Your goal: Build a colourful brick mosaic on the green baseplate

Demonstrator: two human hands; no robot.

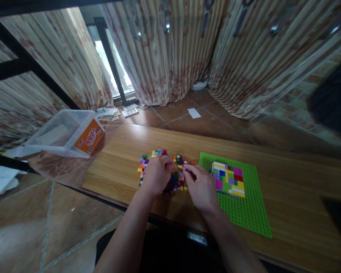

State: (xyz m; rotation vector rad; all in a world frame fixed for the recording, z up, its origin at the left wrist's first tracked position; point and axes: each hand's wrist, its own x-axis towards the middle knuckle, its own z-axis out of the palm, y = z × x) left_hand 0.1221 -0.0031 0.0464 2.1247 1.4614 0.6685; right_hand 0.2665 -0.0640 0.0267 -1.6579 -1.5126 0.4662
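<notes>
Small loose toy bricks (176,184) in many colours lie in a heap on the wooden table. Over the left side of this heap is my left hand (156,174), its fingers closed at the tips around a small pinkish toy brick (169,164). My right hand (201,185) reaches in from the other side, thumb and forefinger pinched on a small purple toy brick (184,169). A multicoloured block of joined bricks (229,179) sits on the green baseplate (248,212), just right of my right hand. My hands hide part of the heap.
The wooden table (290,189) stretches to the right. A clear plastic bin (59,140) with an orange label stands off its left end. Papers (130,110) lie on the tiled floor, below striped curtains (170,60). A black metal frame (45,79) rises at left.
</notes>
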